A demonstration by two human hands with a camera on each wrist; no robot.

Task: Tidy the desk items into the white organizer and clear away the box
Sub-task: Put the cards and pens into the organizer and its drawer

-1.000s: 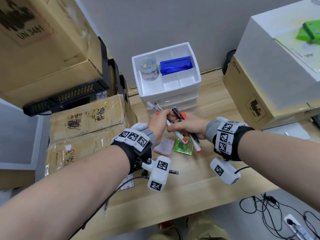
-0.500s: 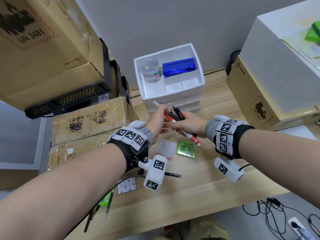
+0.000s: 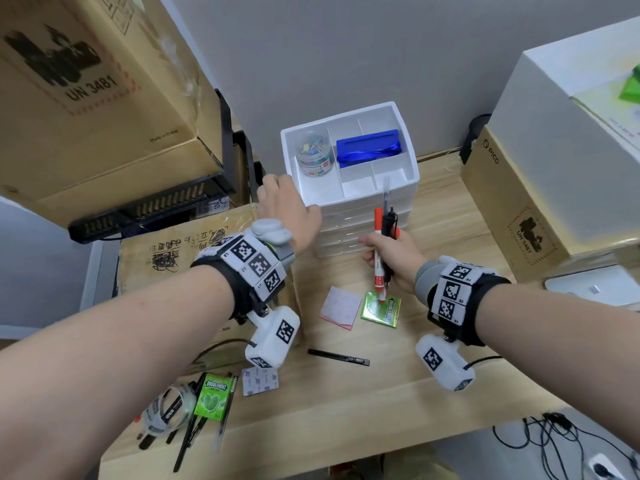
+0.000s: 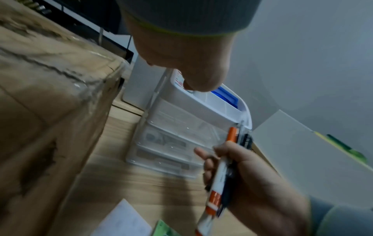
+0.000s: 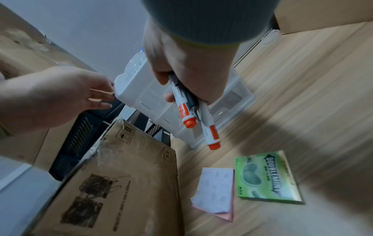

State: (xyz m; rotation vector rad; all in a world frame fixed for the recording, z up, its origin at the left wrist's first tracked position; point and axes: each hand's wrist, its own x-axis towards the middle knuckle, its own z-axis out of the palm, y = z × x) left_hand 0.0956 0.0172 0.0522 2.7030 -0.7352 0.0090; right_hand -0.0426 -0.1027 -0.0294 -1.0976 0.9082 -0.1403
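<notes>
The white organizer stands at the back of the desk, with a jar of clips and a blue box in its top tray. My right hand grips a bundle of pens and red-capped markers upright in front of its drawers; the markers show clearly in the right wrist view. My left hand touches the organizer's left front corner with straight fingers. A taped cardboard box lies under my left wrist.
On the desk lie a pink sticky pad, a green gum pack, a black pen, a second gum pack, a tape roll and several pens. Stacked boxes stand on the right, with more boxes on the left.
My left hand has let go of the pen bundle and moved up and left to the organizer's corner. The right hand now holds the bundle alone, turned upright.
</notes>
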